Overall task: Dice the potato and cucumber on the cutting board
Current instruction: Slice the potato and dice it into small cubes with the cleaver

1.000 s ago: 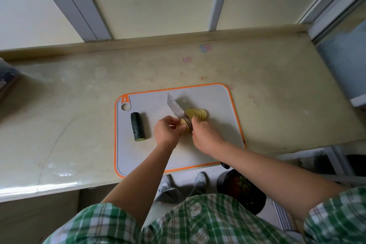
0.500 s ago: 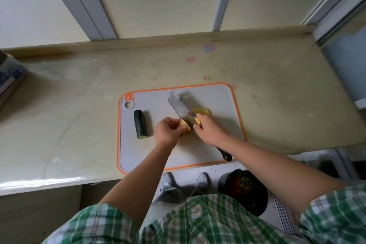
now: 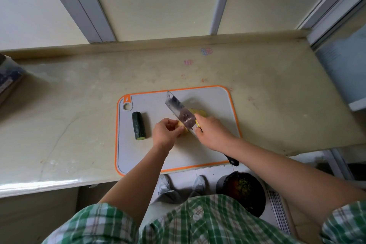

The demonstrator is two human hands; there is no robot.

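**Clerk:** Item one, the surface?

**Checker:** Grey plastic cutting board (image 3: pixel 214 101) with an orange rim. It lies flat on the pale stone-look countertop (image 3: pixel 79 95), near the front edge.

**Clerk:** Item two, the potato?

**Checker:** Two lots. The first is a small pale yellow potato piece (image 3: pixel 181 126), pinched in the curled fingertips of the left hand (image 3: pixel 166 132) at the board's middle. The second is a short row of pale yellow potato slices (image 3: pixel 200 112) just beyond the blade, leaning together. Their count is not legible.

**Clerk:** Item three, the tool?

**Checker:** Broad steel knife (image 3: pixel 179 112) with a black handle. The right hand (image 3: pixel 211 132) grips it, fingers wrapped close behind the blade's heel. Its long axis runs on a slant, tip far and left, handle end near and right, showing under the forearm. The edge stands at the right side of the held piece. I cannot tell whether it touches.

**Clerk:** Item four?

**Checker:** Dark green cucumber (image 3: pixel 139 126) section, uncut, on the board's left part. Its long axis points away from the person, cut face nearest. It lies apart from both hands, with the left hand the nearer.

**Clerk:** Judgement for the next cut?

**Checker:** The piece lies left of the blade, between the hands, so the stroke likely falls just beside the left fingertips. They are the risk. The potato is partly done and the cucumber not begun.

**Clerk:** Off-board?

**Checker:** Round black bin (image 3: pixel 243 190) on the floor below the counter edge.
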